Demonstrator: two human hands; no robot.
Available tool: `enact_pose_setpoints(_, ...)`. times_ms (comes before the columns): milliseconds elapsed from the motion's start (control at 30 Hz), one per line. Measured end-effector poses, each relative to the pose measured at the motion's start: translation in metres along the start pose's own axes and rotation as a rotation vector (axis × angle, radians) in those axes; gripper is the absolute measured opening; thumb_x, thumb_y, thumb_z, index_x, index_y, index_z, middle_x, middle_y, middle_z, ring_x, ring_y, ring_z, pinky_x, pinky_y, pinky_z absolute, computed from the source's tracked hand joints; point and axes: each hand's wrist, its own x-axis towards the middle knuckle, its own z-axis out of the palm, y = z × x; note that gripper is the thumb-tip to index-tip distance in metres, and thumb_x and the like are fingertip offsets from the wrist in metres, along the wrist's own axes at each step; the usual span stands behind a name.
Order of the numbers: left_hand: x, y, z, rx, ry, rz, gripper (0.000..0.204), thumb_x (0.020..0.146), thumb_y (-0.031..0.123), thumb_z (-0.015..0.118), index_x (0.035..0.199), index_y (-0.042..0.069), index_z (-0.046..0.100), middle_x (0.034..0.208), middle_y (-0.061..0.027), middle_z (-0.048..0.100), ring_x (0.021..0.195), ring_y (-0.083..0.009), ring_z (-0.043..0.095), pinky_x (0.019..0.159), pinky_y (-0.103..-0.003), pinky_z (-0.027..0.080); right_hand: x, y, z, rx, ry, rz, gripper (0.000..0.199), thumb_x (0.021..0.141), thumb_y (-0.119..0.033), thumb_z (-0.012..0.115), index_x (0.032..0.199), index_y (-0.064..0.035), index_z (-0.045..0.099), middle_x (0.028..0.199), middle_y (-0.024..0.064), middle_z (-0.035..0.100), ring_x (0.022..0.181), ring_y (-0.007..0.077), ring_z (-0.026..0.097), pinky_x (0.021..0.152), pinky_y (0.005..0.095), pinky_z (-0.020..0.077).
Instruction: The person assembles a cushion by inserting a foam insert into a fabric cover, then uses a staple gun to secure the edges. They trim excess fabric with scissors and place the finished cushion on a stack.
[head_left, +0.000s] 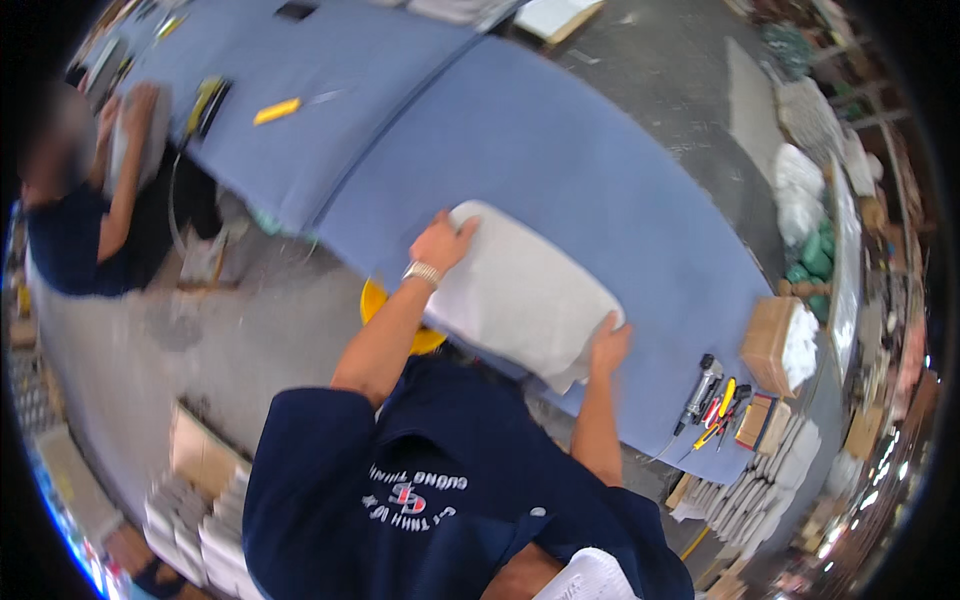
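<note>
A white padded fabric piece [520,295] with rounded corners lies on the near edge of a blue-covered table [570,150]. My left hand [440,243], with a metal watch on its wrist, grips the piece's far left corner. At the near right edge, where the fabric folds over, my right hand [608,343] holds it. Both forearms come up from my dark blue shirt at the bottom of the view.
Hand tools [715,400] and a cardboard box [770,345] lie at the table's right end. A yellow tub [372,300] shows under the table edge. Stacks of white pieces [200,540] stand on the floor. Another person [75,225] works at the left table.
</note>
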Motion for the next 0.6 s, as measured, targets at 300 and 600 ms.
enact_pose_setpoints(300,0.013,0.02,-0.006,0.049,0.084,-0.061,0.094,0.091,0.076,0.049,0.13,-0.008,0.063,0.122,-0.0362,0.065,0.12,-0.0512,0.06,0.104,-0.056,0.046,-0.007,-0.036,0.0,0.061,0.005,0.138,0.065,0.1,-0.057,0.047,0.133,-0.0016,0.051,0.129,0.0274,0.062,0.115,0.0485,0.061,0.098,0.0576,0.0466)
enact_pose_setpoints(600,0.027,0.012,0.011,0.079,0.16,-0.012,0.091,0.09,0.075,0.052,0.124,-0.009,0.067,0.119,-0.0362,0.066,0.116,-0.051,0.063,0.103,-0.055,0.048,-0.014,-0.043,-0.016,0.038,-0.007,0.196,0.064,0.1,-0.056,0.046,0.134,-0.003,0.052,0.129,0.0263,0.063,0.116,0.0474,0.062,0.098,0.0583,0.0465)
